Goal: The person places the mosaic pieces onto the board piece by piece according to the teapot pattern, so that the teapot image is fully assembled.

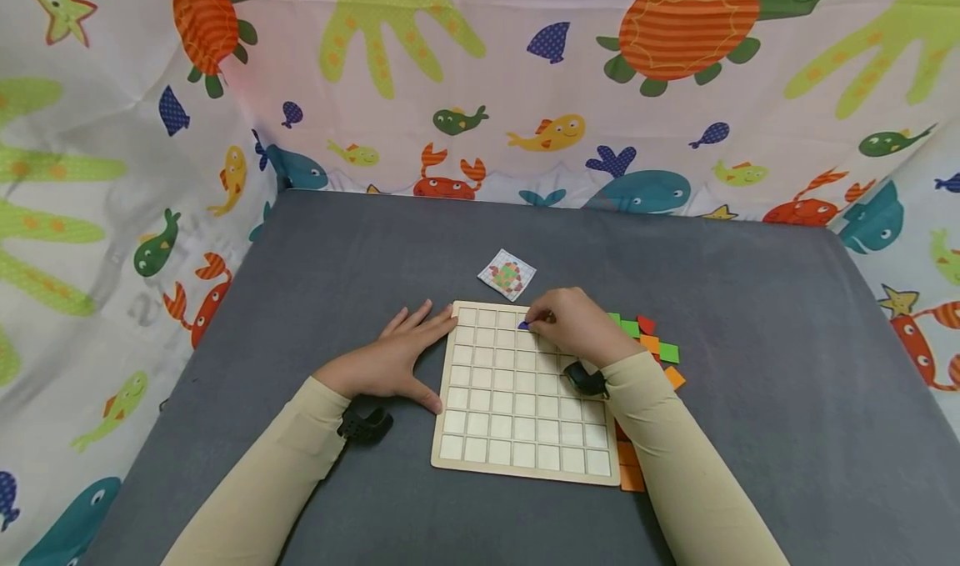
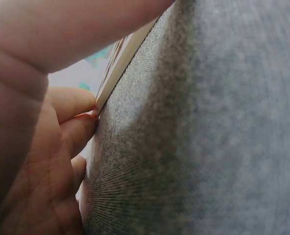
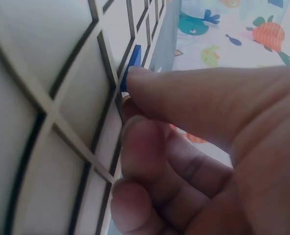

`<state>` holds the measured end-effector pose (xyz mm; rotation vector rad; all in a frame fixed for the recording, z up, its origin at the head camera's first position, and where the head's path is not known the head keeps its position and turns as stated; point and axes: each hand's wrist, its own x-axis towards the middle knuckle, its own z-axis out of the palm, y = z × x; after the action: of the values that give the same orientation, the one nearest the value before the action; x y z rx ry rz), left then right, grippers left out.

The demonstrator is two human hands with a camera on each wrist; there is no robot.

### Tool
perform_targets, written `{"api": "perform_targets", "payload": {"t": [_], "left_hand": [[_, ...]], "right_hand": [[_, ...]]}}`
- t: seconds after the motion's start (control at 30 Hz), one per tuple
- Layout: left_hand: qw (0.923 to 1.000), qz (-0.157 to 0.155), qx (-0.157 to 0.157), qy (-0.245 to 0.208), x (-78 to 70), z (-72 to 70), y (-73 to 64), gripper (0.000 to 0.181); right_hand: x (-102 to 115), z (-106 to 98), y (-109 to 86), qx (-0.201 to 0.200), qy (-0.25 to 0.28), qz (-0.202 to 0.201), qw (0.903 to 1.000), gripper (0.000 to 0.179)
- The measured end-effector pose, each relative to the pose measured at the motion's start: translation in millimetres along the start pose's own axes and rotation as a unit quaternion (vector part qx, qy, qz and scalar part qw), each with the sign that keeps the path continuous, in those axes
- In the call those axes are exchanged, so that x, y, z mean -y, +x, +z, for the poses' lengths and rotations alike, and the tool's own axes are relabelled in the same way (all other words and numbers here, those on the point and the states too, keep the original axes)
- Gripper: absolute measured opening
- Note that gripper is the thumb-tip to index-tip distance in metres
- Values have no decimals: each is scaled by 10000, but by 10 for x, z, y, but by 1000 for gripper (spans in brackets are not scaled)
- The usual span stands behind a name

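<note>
A pale wooden grid board [image 1: 504, 402] with rows of square cells lies on the grey cloth. Between thumb and fingertips, my right hand [image 1: 573, 323] pinches a small blue tile [image 3: 135, 58] at a cell in the board's far row. In the head view the fingers hide part of this blue piece. My left hand [image 1: 390, 358] is spread along the board's left edge, its thumb and a finger touching the rim. The left wrist view shows the left fingers [image 2: 76, 105] against the board's side.
Green, orange and red tiles [image 1: 669, 353] lie along the board's right side, partly under the right forearm. Behind the board is a small card [image 1: 507, 275] with a coloured grid pattern. A curtain [image 1: 510, 82] printed with sea animals encloses the grey table [image 1: 750, 341].
</note>
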<state>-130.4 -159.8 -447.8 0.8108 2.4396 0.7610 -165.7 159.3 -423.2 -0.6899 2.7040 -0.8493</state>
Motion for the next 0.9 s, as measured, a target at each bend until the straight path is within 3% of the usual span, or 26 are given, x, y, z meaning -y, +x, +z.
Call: {"api": "perform_targets", "payload": {"t": [0.3, 0.63, 0.9], "left_hand": [[10000, -3, -17, -40, -4, 6, -9, 131], [10000, -44, -34, 29, -6, -4, -18, 131], [10000, -6, -23, -7, 16, -5, -4, 131]], "right_hand": [[-93, -128, -90, 7, 35, 265, 9996, 19], [-325, -370, -246, -136, 33, 739, 9972, 17], [-412, -438, -431, -31, -165, 1028, 9946, 15]]}}
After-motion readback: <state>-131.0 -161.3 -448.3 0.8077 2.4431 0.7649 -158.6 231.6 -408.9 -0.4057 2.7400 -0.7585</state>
